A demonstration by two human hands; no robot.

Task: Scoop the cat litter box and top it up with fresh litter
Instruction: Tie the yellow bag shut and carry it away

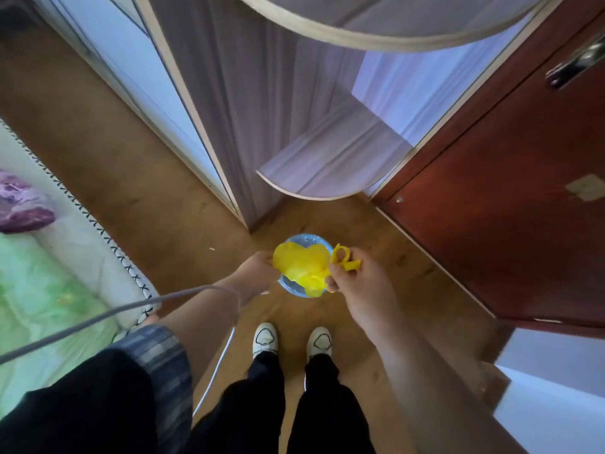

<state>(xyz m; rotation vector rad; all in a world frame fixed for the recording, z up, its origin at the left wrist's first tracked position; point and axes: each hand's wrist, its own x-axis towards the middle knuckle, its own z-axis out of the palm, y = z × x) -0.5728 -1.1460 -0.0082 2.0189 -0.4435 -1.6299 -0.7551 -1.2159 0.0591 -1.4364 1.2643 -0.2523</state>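
Head view: a yellow bag (302, 265) is held up between both hands just below the middle of the frame. Its left edge is gripped by the left hand (258, 267), whose fingertips are hidden behind the plastic. Its right side is pinched by the right hand (355, 283), and a loop of the bag is seen around those fingers. The bag is spread over a round blue tub (302, 240), which is set on the wooden floor (114, 178); whether bag and tub are touching cannot be told. Two white shoes (265, 339) are planted below the tub, near the bottom centre. A dark red door (491, 191) with a metal handle (576, 62) is seen at the right. A curved pale shelf (334, 165) is fixed above the tub. A bed (49, 290) with green bedding fills the left edge, with a purple cloth (19, 204) lying on it. A grey cable (98, 317) is stretched across the lower left.
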